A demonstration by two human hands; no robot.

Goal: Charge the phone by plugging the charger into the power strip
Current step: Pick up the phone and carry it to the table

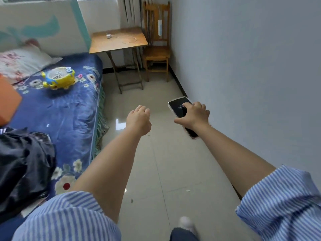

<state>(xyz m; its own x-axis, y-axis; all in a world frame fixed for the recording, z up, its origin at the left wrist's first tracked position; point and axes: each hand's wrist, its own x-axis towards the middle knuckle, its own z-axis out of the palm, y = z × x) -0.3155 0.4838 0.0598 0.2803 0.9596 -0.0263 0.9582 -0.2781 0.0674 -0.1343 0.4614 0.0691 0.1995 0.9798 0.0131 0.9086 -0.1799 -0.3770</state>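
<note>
Back-corner tabletop (104, 42) has our charger (108, 36); our right hand (195, 116) grips the phone (176, 106), left hand (139, 120) clenched, empty.

Open tiled floor (165, 162) runs between the bed (69, 110) on the left and the wall (243, 66) on the right, up to the worktop (104, 42). A chair (156, 53) with the power strip (160, 27) on its back fills the corner between worktop and wall.

Bright, even daylight, white glare patch on the glossy floor (119, 123), soft shadow near the fan (59, 77), phone (178, 108) screen faintly lit, edges bowed, near shoe (186, 222) blurred.
</note>
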